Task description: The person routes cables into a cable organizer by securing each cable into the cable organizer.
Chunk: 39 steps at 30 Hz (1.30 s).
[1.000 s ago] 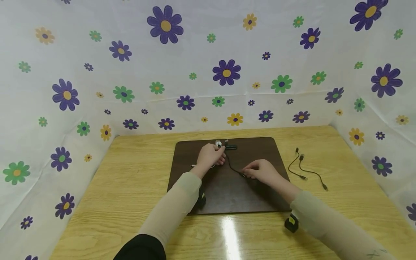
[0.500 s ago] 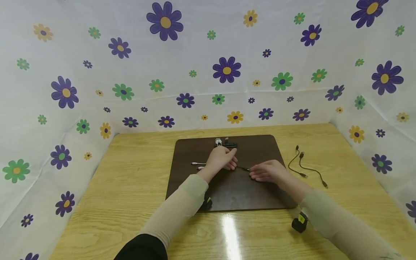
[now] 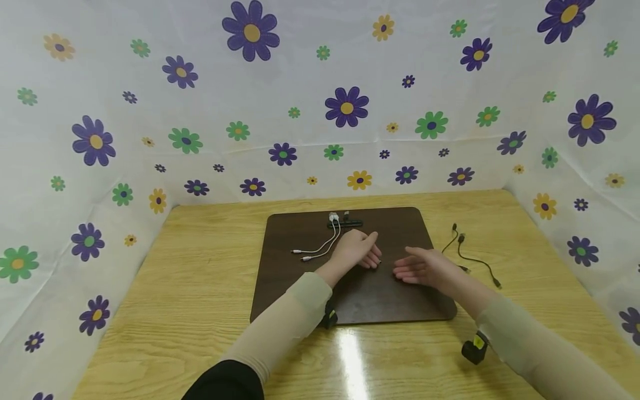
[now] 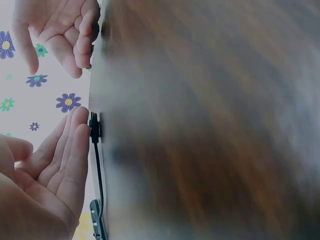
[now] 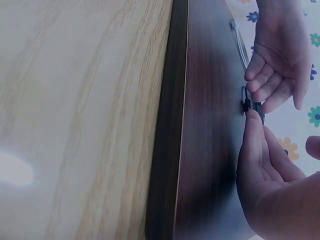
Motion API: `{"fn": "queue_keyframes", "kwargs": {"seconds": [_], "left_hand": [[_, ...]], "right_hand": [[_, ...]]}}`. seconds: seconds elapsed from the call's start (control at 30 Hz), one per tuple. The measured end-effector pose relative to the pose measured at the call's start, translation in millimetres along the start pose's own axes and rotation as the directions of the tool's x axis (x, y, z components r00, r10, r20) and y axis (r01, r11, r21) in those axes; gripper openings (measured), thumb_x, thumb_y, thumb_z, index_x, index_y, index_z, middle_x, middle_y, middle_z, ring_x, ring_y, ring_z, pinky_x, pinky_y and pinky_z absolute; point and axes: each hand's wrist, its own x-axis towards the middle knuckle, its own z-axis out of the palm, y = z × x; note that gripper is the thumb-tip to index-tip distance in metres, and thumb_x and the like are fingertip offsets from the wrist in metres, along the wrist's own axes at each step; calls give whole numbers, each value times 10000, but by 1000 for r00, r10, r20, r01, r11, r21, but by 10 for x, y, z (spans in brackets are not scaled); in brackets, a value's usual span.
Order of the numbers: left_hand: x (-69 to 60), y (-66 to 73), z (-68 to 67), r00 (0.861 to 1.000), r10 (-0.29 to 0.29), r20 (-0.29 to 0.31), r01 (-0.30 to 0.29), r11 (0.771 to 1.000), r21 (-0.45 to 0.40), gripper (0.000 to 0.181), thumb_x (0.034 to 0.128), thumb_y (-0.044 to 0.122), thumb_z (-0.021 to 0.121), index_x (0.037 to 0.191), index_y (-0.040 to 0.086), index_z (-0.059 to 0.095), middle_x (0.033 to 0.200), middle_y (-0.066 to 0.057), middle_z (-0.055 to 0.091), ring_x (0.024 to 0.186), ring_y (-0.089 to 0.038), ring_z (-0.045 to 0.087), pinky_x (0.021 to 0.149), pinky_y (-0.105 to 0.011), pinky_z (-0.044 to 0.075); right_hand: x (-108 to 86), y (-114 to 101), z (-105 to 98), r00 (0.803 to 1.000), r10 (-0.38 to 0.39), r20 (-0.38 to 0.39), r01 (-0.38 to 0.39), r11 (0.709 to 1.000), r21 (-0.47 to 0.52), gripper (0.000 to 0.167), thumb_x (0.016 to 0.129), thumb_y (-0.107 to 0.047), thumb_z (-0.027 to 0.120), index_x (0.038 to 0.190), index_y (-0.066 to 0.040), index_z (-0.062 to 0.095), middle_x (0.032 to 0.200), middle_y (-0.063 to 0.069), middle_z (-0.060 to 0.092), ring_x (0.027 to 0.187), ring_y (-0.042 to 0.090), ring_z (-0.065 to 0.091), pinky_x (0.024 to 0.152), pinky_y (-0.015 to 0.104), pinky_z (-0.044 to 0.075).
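A black USB hub (image 3: pixel 354 224) lies near the back of a dark brown board (image 3: pixel 295 294). Two white cables (image 3: pixel 320 254) run from it toward the left, their plugs lying on the board. In the left wrist view a black cable (image 4: pixel 99 175) leads from the hub to a black connector (image 4: pixel 95 127). My left hand (image 3: pixel 353 249) is beside that connector with its fingers extended and covers most of the cable in the head view. To its right my right hand (image 3: pixel 426 269) hovers low over the board, fingers straight, holding nothing.
Two loose black cables (image 3: pixel 480 260) lie on the wooden table (image 3: pixel 200 289) right of the board. A flowered cloth (image 3: pixel 300 72) closes off the back and both sides.
My left hand has moved right and toward me, away from the hub. My right hand has let go of the black cable's end, opened its fingers and shifted right.
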Motion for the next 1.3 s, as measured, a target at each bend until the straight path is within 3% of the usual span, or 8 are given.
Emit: {"fn": "queue_keyframes", "kwargs": {"seconds": [0.47,1.0,1.3], "left_hand": [[8,128,236,999,33,39,-34,999,11,553,1145,312,469,887,-41,809,787,-181,797,544,-114,684,591,-306,636],[36,217,531,996,43,74,-46,998,45,543,1142,315,477,882,-24,811,761,-134,795,553,-106,701,579,-267,622],[83,245,682,994,56,96,-65,993,94,529,1137,309,486,848,7,810,734,-103,785,553,-103,691,576,-256,612]], "right_hand": [[-137,88,-202,1000,20,12,-20,1000,-14,663,1161,-333,318,1485,241,396,1091,38,769,971,75,740,909,243,615],[-322,163,-431,999,18,-29,-19,999,-38,653,1163,-319,336,1497,240,382,1203,70,760,1008,63,736,931,246,611],[-431,214,-614,998,8,-65,-8,1000,7,630,1158,-293,377,1488,243,393,1131,11,774,984,61,750,899,237,616]]}}
